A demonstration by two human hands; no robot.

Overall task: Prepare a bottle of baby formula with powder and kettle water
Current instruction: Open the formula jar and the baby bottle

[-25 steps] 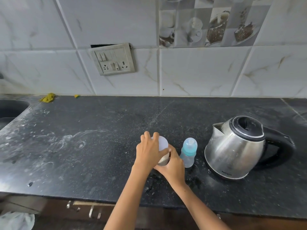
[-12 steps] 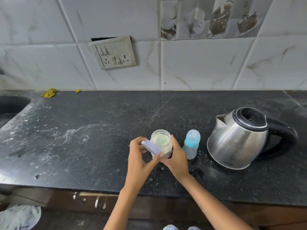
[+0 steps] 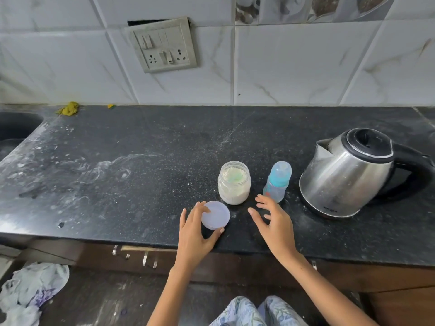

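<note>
Head view: a dark speckled countertop [image 3: 117, 184] runs across the frame, smeared with pale powder marks toward nine o'clock. Just right of centre stands an uncapped powder jar [image 3: 234, 183], upright, its glass dusted white and partly filled with formula powder; a pale green shape shows inside it, too blurred to identify. At three o'clock from the jar, near but apart, the baby bottle [image 3: 277, 181] stands upright with its blue collar and clear cap on. Further toward three o'clock sits the steel kettle [image 3: 346, 175], black lid closed, spout facing the bottle, black handle pointing to the frame's right edge.

At seven o'clock from the jar, the left hand [image 3: 196, 234] grips the jar's round translucent lid [image 3: 215, 218] between thumb and fingers, low over the counter near its front edge; whether the lid touches the surface cannot be told. The right hand [image 3: 274, 223] is at five o'clock from the jar, fingers spread and empty, fingertips just short of the bottle's base.

At twelve o'clock a switch plate [image 3: 164, 44] is fixed to the marble-look wall tiles [image 3: 306, 67]. A yellow scrap [image 3: 69, 108] lies at ten o'clock by the sink [image 3: 16, 128]. A crumpled cloth [image 3: 30, 290] is on the floor at seven o'clock
</note>
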